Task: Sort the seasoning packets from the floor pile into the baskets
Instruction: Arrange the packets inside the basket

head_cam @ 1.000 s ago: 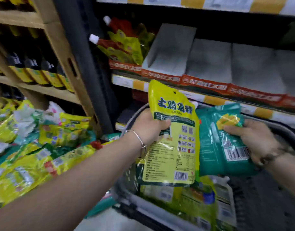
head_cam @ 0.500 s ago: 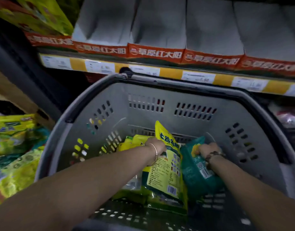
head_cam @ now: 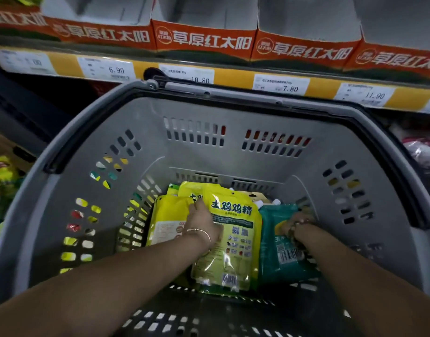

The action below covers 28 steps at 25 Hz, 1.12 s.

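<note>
The left hand (head_cam: 202,223) grips the left edge of a yellow packet (head_cam: 233,229), with the fingers curled round it and a thin bracelet (head_cam: 201,232) at the wrist. The right hand (head_cam: 302,227) clenches the top of a teal packet (head_cam: 282,261). The two packets touch side by side, yellow to the left, low inside the grey basket (head_cam: 209,154) with their printed faces toward the camera. More yellow packets (head_cam: 167,215) lie in the basket behind and left of the left hand. Outside the basket's left wall lies the pile (head_cam: 2,181) of packets. Beyond the far rim, price labels (head_cam: 282,85) line a shelf edge below orange cartons (head_cam: 204,42).
</note>
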Tool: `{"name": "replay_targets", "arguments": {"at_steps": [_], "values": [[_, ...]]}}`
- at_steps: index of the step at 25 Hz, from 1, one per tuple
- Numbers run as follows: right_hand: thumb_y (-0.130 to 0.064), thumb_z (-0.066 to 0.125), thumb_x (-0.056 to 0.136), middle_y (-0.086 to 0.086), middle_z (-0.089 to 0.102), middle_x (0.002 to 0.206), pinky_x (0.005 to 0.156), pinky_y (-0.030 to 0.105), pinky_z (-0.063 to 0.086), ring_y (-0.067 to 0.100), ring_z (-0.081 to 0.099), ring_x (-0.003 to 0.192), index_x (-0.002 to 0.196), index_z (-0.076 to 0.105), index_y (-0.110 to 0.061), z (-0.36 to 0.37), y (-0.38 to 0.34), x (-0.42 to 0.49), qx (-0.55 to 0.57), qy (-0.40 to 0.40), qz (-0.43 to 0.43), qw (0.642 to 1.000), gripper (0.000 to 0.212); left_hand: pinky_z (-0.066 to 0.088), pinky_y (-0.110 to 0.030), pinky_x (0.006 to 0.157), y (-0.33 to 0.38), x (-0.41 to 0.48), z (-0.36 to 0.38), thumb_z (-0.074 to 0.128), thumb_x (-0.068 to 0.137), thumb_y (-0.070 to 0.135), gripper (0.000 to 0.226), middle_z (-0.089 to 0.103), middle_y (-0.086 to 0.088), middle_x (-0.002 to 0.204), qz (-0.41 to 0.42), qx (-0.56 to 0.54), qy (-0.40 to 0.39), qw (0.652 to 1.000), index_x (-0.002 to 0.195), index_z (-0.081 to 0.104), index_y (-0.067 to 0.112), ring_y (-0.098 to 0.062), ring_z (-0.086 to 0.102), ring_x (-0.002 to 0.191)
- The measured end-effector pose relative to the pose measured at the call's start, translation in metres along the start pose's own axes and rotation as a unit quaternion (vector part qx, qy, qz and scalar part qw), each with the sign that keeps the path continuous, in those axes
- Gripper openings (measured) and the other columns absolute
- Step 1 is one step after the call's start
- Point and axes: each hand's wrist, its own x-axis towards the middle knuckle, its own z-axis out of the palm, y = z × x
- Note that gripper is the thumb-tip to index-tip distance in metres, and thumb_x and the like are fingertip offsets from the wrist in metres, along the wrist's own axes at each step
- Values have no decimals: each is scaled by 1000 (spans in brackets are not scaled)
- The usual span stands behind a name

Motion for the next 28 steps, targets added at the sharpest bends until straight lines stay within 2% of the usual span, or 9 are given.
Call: {"name": "replay_targets", "arguments": {"at_steps": [2, 4, 6, 8, 9, 11, 15, 21, 28], "values": [[-26, 50, 94, 15, 46, 134, 94, 43, 46, 31, 49, 120, 133, 35, -8, -15, -1, 0, -70, 75, -13, 995, 46, 27, -40, 110, -3, -5, -4, 77, 67, 45, 109, 9, -8, 154, 121, 133, 6, 984, 147, 8, 21, -29, 19, 140], [-39, 64, 80, 10, 48, 129, 89, 42, 48, 29, 51, 116, 128, 35, -18, -24, -2, -2, -97, 109, -84, 986, 60, 2, -42, 116, -1, -4, -4, 72, 65, 60, 116, -15, 0, 156, 287, 257, -58, 921, 148, -3, 27, -23, -8, 144], [-56, 70, 65, 9, 38, 139, 97, 42, 42, 29, 41, 125, 137, 28, -23, -20, 0, -4, -158, 47, -182, 969, 90, -10, -42, 112, 1, -7, 3, 66, 66, 67, 118, -27, 1, 152, 353, 334, -137, 863, 147, -10, 28, -21, -22, 141], [-60, 71, 64, 12, 0, 155, 114, 48, 20, 32, 9, 142, 148, -4, -22, -4, 3, -3, -223, -43, -193, 955, 119, -9, -44, 113, -1, -6, 11, 65, 66, 70, 121, -30, -1, 151, 322, 370, -189, 851, 147, -16, 27, -22, -24, 141], [-60, 68, 68, 12, -18, 154, 116, 51, 7, 32, -8, 143, 145, -20, -20, 3, 4, -1, -248, -70, -177, 950, 123, -7, -45, 114, -1, -5, 12, 65, 65, 70, 124, -30, -2, 152, 307, 384, -194, 849, 146, -17, 27, -23, -23, 141], [-61, 63, 74, 15, -32, 149, 113, 55, -6, 32, -21, 141, 140, -31, -16, 14, 6, 5, -277, -73, -152, 946, 124, -6, -47, 114, -1, -5, 12, 67, 63, 69, 127, -30, -4, 152, 294, 411, -189, 842, 146, -19, 25, -25, -23, 141], [-59, 75, 63, 23, -27, 149, 114, 53, -5, 37, -16, 141, 140, -30, -9, 34, 1, 5, -269, -47, -148, 950, 140, -6, -50, 113, -3, -8, 15, 68, 63, 69, 129, -31, -8, 151, 295, 422, -177, 838, 146, -20, 21, -28, -24, 140], [-54, 80, 60, 21, -20, 152, 117, 43, 4, 33, -9, 143, 142, -26, -7, 51, 12, 12, -210, -8, -164, 964, 141, -11, -48, 112, -13, -10, 24, 69, 62, 67, 129, -30, -8, 151, 314, 380, -162, 855, 147, -17, 22, -26, -25, 140], [-58, 77, 61, 18, -10, 155, 117, 43, 11, 32, 1, 144, 145, -18, -9, 40, 10, 12, -182, -16, -179, 967, 136, -6, -46, 114, 4, -9, 12, 71, 64, 64, 127, -30, -4, 152, 284, 398, -206, 848, 147, -17, 24, -22, -24, 141]]}}
